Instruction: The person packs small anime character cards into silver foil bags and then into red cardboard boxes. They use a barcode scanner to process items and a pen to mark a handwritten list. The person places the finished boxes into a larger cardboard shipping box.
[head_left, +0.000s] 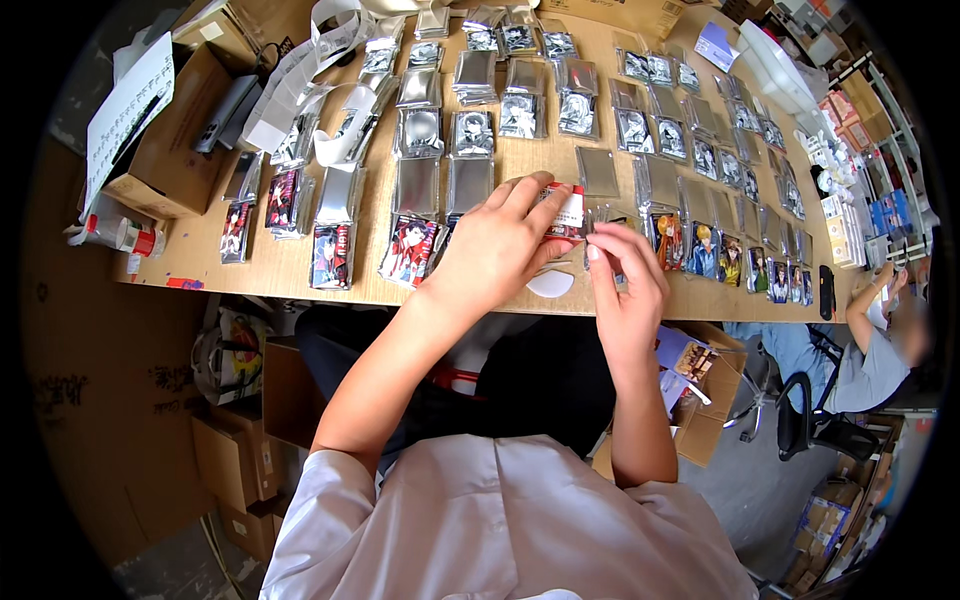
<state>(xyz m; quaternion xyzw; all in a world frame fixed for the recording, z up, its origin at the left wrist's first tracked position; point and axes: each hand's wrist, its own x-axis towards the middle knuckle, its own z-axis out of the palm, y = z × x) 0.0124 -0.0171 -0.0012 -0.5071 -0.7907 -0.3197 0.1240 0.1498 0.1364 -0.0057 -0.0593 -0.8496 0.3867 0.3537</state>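
My left hand (502, 236) lies over a red and white printed card (568, 212), its fingers on the card's upper side and its thumb near the lower edge. At the card's lower right corner is my right hand (628, 274), thumb and fingertips close together; whether they pinch the card's edge or a thin film cannot be told. A white rounded piece (551, 283) lies on the wooden table (367, 295) below the card. Wrapped illustrated cards (411, 247) lie left of my left hand, and more illustrated cards (667, 238) lie right of my right hand.
Rows of sleeved card stacks (475, 75) cover the table's back. A cardboard box (176, 142), a paper strip (281, 97) and a plastic cup (139, 238) are at left. A black cutter-like tool (826, 292) lies at the right edge. Another person (870, 375) sits at far right.
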